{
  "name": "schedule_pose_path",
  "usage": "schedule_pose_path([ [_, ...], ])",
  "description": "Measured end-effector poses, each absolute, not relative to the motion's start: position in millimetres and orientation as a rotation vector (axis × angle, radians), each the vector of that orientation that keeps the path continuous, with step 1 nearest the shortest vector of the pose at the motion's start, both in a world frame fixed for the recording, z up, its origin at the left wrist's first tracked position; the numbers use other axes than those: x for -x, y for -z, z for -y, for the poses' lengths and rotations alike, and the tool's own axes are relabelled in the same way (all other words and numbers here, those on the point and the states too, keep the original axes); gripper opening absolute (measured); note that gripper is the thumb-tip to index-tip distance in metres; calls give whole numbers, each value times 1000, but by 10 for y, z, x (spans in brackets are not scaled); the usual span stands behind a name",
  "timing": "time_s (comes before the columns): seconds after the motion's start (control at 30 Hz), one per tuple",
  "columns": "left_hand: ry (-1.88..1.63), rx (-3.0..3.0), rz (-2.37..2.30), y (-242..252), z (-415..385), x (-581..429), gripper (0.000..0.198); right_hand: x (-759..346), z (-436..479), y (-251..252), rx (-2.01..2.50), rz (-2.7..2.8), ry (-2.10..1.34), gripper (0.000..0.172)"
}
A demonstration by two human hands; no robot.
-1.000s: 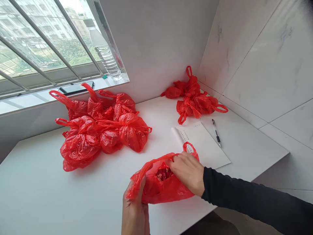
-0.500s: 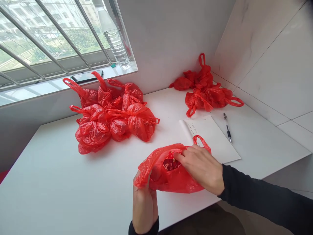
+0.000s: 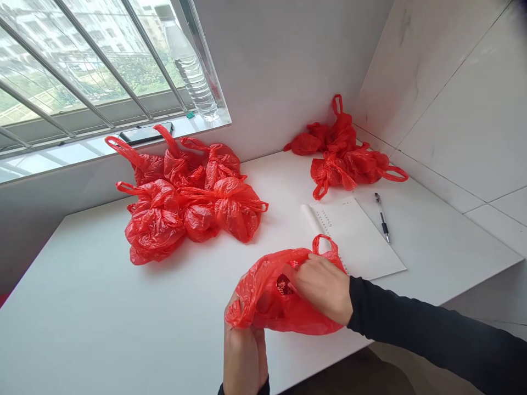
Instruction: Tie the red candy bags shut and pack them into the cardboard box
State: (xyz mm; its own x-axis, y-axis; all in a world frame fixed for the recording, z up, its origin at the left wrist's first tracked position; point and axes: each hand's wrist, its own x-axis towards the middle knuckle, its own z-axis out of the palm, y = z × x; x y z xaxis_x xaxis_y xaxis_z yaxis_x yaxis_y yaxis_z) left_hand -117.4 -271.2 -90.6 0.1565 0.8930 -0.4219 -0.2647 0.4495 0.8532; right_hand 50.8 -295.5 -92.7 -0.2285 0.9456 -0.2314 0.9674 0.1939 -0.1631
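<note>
A red plastic bag (image 3: 300,323) is held open above the front edge of the white table. My left hand (image 3: 242,351) is closed on the bag's left side, its fingers partly covered by the plastic. My right hand (image 3: 323,285) reaches into the bag's mouth with bent, closed fingers. At its fingertips lies a dark red wrapped item (image 3: 284,285) with gold writing. Whether the fingers grip this item or another is hidden. One handle loop of the bag stands up behind my right hand.
Several knotted red bags (image 3: 197,192) sit on the table's left, more bags (image 3: 346,156) in the far right corner. An open notebook (image 3: 366,236) lies behind the right hand, a pen (image 3: 382,216) beside it. The windowsill holds a water bottle (image 3: 193,77) and a phone (image 3: 146,133).
My right hand has moved left and slightly down, deeper into the bag. The bag's handle loop has shifted left with it. My left hand keeps its hold.
</note>
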Motion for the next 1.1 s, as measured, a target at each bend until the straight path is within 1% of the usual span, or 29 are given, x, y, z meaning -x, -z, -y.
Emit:
schedule_pose_path([
  [0.07, -946, -687, -1135, 919, 2708, 1189, 36, -533, 2964, 924, -1937, -2393, 425, 14],
  [0.13, -958, -697, -1130, 926, 2706, 1196, 35, -562, 2996, 906, -2006, -2459, 481, 12],
  [0.27, -985, -747, -1050, 914, 2713, 1196, 29, -615, 3069, 842, -2104, -2511, 692, 14],
  [0.33, -996, -719, -1072, 889, 2719, 1185, 27, -637, 3088, 802, -2117, -2467, 741, 15],
  [0.5, -973, -636, -1199, 809, 2728, 1130, 30, -669, 3077, 726, -2090, -2439, 830, 17],
  [0.63, -979, -636, -1227, 782, 2741, 1113, 35, -648, 3076, 737, -2083, -2393, 697, 19],
  [0.77, -967, -630, -1235, 771, 2743, 1112, 36, -614, 3120, 807, -2098, -2417, 578, 21],
  [0.9, -952, -639, -1203, 780, 2734, 1112, 35, -594, 3138, 875, -2057, -2418, 610, 29],
  [1.1, -967, -686, -1163, 801, 2749, 1134, 26, -596, 3078, 812, -2065, -2395, 723, 18],
])
